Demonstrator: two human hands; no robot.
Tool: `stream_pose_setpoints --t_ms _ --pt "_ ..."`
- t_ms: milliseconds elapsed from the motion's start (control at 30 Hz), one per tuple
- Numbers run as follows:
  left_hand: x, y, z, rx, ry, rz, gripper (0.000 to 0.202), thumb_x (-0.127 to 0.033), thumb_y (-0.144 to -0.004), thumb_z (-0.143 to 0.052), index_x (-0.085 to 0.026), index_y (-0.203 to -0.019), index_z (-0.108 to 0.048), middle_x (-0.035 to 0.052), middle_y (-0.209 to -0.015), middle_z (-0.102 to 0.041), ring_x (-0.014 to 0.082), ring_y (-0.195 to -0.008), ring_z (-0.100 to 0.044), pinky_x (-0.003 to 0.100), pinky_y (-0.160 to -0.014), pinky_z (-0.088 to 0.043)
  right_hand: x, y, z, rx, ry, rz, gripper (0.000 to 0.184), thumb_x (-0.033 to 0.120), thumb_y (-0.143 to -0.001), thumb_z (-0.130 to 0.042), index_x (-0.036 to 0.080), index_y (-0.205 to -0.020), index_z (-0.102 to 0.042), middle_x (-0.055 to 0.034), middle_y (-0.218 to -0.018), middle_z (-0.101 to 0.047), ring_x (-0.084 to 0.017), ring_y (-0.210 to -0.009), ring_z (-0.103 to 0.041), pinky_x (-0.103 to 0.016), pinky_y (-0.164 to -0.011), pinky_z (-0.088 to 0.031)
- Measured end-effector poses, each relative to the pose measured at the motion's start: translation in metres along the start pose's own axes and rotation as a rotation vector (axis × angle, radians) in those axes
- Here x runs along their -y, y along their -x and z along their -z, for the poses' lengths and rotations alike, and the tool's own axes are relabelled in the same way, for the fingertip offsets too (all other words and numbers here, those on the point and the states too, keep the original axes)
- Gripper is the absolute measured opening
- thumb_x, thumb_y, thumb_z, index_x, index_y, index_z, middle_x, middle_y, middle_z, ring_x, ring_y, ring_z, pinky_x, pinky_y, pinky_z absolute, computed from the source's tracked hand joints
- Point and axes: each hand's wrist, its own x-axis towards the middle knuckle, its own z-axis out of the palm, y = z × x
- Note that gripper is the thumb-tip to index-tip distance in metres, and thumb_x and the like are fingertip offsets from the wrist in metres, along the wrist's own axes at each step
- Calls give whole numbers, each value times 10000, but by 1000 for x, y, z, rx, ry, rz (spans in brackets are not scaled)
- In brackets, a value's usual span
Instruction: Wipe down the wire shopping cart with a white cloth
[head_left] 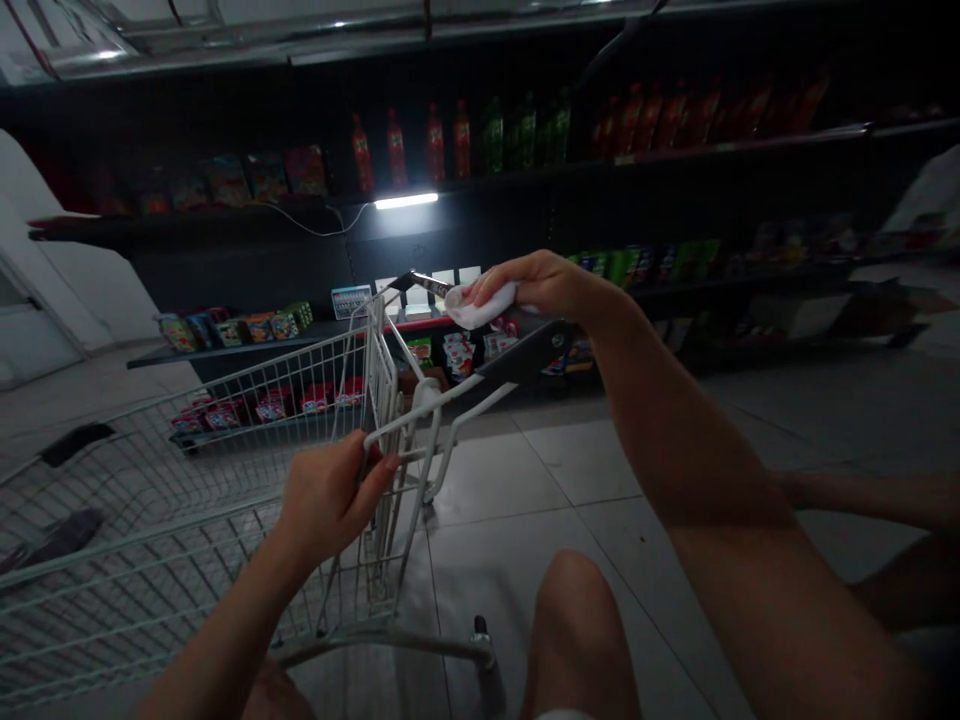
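Beneath the right hand (pixel 540 285), fingers close on a white cloth (pixel 484 305), just above the black cart handle (pixel 525 352) slanting up-right. Left hand (pixel 334 500) grips the white wire frame (pixel 379 420); wire basket (pixel 150 540) extends left, floor tiles (pixel 510 470) open right.

both bare forearms (pixel 720 480) run up to a slim left hand (pixel 330 505) and right hand (pixel 536 285), the fingers long with rounded nails. below them shows a bare knee (pixel 574 620), and a thin white hem (pixel 562 715), cut off by the view's bottom edge, sits under it.
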Motion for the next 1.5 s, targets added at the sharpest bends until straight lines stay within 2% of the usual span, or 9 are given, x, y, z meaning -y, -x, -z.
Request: stream_pose_setpoints --t_ms 400,667,767,933,1067,1167,1267,1367,1500 --pt "8 13 13 -12 103 -6 387 -394 -962 -412 -201 -666 -568 -7 -557 -615 110 -487 -562 232 -506 -388 45 23 -11 -7 104 2 109 240 -791 -636 200 -778 -736 -20 -870 -733 -181 -929 -681 -312 -911 -550" --pt "53 23 24 22 315 80 417 -409 -949 -448 -180 -643 -612 8 -559 -615 122 -502 -594 239 -514 -447 97 38 -40 82 170 228 244 234 -867 -521 236 -946 -752 -11 -1025 -741 -177 -1035 -677 -321 -954 -520" --pt "72 23 25 15 394 141 440 -478 -923 -467 -175 -645 -625 23 -571 -620 146 -514 -618 257 -516 -481 72 29 -36 18 160 173 226 228 -851 -559 218 -974 -748 -13 -1038 -739 -167 -1023 -674 -317 -947 -515" --pt "87 14 26 8 550 252 568 -681 -854 -429 -187 -639 -608 41 -589 -613 183 -517 -634 302 -504 -519 -10 1 -17 -133 275 53 262 199 -827 -574 207 -1034 -735 -23 -1068 -740 -174 -1026 -668 -367 -991 -503" --pt "88 5 35 7 486 201 576 -701 -854 -414 -197 -670 -623 44 -608 -627 178 -542 -621 308 -531 -517 -48 -10 -26 -304 403 -5 343 164 -840 -506 241 -1105 -710 -23 -1183 -713 -198 -1142 -638 -411 -1065 -479" --pt "73 -5 50 -114 316 154 472 -606 -905 -433 -201 -886 -675 62 -825 -719 197 -774 -678 319 -720 -543 -40 -6 -54 -456 480 8 437 104 -832 -459 264 -1172 -682 -21 -1254 -683 -220 -1233 -589 -456 -1129 -441" --pt "32 -20 70 -193 296 88 437 -550 -948 -393 -213 -1074 -642 61 -1013 -733 210 -943 -684 339 -852 -534 -4 8 -90 -561 509 62 554 46 -815 -410 284 -1261 -637 -13 -1285 -662 -238 -1275 -554 -502 -1158 -417" --pt "-22 -34 85 -122 89 -58 501 -640 -892 -428 -222 -1046 -658 41 -904 -720 201 -807 -674 315 -738 -525 47 26 -125 -530 517 132 619 45 -836 -390 338 -1350 -572 12 -1335 -623 -238 -1311 -519 -499 -1181 -400" --pt "-65 -43 89 -138 -374 36 587 -781 -768 -474 -236 -905 -647 20 -675 -610 193 -594 -584 287 -574 -410 95 39 -154 -406 525 224 628 87 -878 -392 348 -1442 -481 9 -1392 -578 -242 -1363 -460 -476 -1211 -369"
